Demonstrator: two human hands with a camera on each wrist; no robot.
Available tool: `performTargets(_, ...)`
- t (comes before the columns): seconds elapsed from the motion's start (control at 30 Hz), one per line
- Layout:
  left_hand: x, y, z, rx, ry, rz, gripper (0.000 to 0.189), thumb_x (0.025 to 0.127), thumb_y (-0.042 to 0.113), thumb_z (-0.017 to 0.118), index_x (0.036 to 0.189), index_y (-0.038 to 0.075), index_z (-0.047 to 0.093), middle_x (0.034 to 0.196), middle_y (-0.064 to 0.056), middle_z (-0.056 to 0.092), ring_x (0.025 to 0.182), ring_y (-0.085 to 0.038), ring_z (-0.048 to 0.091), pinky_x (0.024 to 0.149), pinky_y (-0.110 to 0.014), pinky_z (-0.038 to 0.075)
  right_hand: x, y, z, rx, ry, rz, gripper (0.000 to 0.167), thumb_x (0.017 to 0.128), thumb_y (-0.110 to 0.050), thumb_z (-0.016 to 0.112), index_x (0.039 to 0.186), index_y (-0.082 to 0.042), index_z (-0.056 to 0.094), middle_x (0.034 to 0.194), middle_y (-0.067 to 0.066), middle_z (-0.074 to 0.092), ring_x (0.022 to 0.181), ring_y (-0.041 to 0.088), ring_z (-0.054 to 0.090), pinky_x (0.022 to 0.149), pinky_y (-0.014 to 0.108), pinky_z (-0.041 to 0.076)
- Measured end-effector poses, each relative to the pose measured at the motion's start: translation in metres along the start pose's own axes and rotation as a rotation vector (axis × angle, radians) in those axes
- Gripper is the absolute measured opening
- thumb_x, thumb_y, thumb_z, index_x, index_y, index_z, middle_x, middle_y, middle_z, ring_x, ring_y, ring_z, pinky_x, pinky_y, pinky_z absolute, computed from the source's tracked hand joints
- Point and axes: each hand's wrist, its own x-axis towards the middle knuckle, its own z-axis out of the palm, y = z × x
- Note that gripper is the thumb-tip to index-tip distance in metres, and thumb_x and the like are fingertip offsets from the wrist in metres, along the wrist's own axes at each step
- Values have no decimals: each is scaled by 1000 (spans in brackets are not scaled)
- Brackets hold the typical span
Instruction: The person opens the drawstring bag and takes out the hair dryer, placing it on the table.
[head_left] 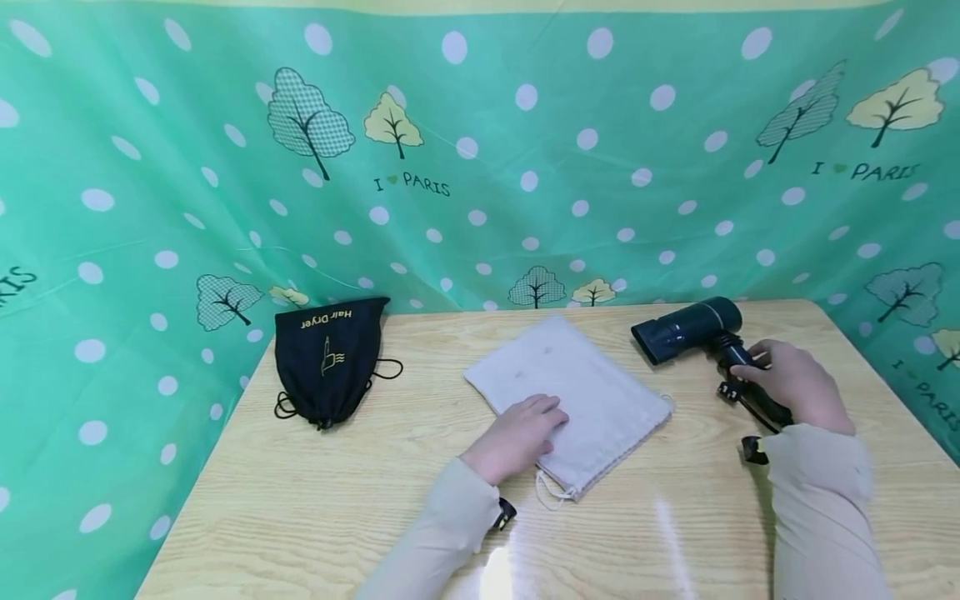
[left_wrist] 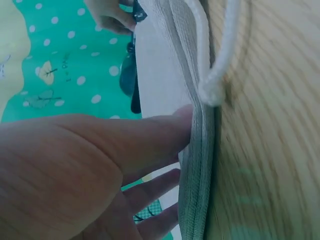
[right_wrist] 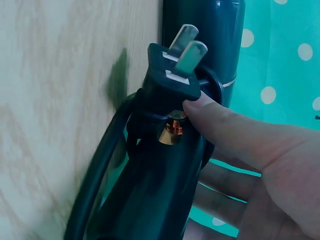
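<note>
A dark hair dryer (head_left: pixel 690 327) lies at the table's back right, its nozzle facing left. My right hand (head_left: pixel 804 387) grips its handle, thumb on one side and fingers round the other. In the right wrist view a two-pin plug (right_wrist: pixel 172 77) and its black cord (right_wrist: pixel 102 155) are bundled against the handle, beside the thumb. Flat on the table's middle lies a pale grey drawstring bag (head_left: pixel 600 392). My left hand (head_left: pixel 517 435) rests on its near left side with fingers loosely extended. The bag's white cord (left_wrist: pixel 215 85) loops out at the near corner.
A black drawstring pouch (head_left: pixel 330 362) printed "Hair Dryer" lies at the back left, its cords spread on the wooden table (head_left: pixel 315 508). A green dotted cloth (head_left: pixel 480 150) hangs behind the table and along its sides.
</note>
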Motion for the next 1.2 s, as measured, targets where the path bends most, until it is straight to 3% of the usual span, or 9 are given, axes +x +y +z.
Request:
performTargets(0.17, -1, 9, -3, 27, 21, -28, 36, 97, 23, 65, 132, 15, 62, 145, -6, 53, 136, -23, 47, 112, -37, 40, -1, 0, -3, -21, -39, -19, 68, 97, -37, 62, 128, 20, 42, 119, 45, 51, 92, 49, 60, 67, 50, 52)
performTargets(0.33, -6, 29, -10, 82, 82, -61, 37, 96, 46, 61, 117, 15, 68, 126, -4, 63, 119, -23, 58, 94, -40, 52, -3, -1, -7, -33, -147, -39, 97, 91, -53, 65, 135, 26, 29, 127, 50, 40, 108, 60, 49, 81, 62, 49)
performTargets(0.47, -11, 46, -9, 113, 30, -81, 48, 90, 63, 59, 106, 18, 67, 113, -1, 64, 108, -20, 58, 84, -37, 52, -1, -2, -8, -23, -210, -44, 112, 83, -55, 74, 137, 28, 21, 128, 51, 36, 109, 59, 48, 83, 61, 50)
performTargets(0.6, -13, 57, -4, 189, -3, -86, 50, 85, 68, 62, 102, 21, 67, 105, 0, 62, 99, -17, 57, 78, -33, 49, -1, -2, -8, -19, -210, -45, 111, 84, -54, 73, 136, 29, 21, 125, 50, 39, 105, 56, 52, 78, 56, 53)
performTargets(0.8, -13, 61, 0, 273, 17, -77, 51, 83, 67, 65, 105, 21, 67, 101, 1, 61, 94, -15, 57, 73, -29, 48, -2, -1, -7, -34, -185, -40, 98, 92, -51, 64, 135, 27, 25, 127, 51, 38, 105, 58, 50, 79, 60, 51)
performTargets(1.03, -12, 57, 0, 299, 25, 6, 43, 84, 56, 71, 105, 19, 67, 97, 2, 59, 95, -13, 56, 73, -24, 49, 0, -1, -5, -23, -146, -29, 91, 94, -48, 62, 133, 27, 28, 123, 50, 42, 99, 53, 54, 75, 55, 51)
performTargets(1.2, -11, 53, 1, 280, 25, 43, 38, 85, 50, 73, 107, 19, 68, 107, 2, 61, 104, -14, 58, 81, -24, 51, -1, -1, -4, 2, -121, 14, 94, 92, -52, 61, 135, 25, 30, 125, 49, 41, 101, 55, 53, 77, 57, 51)
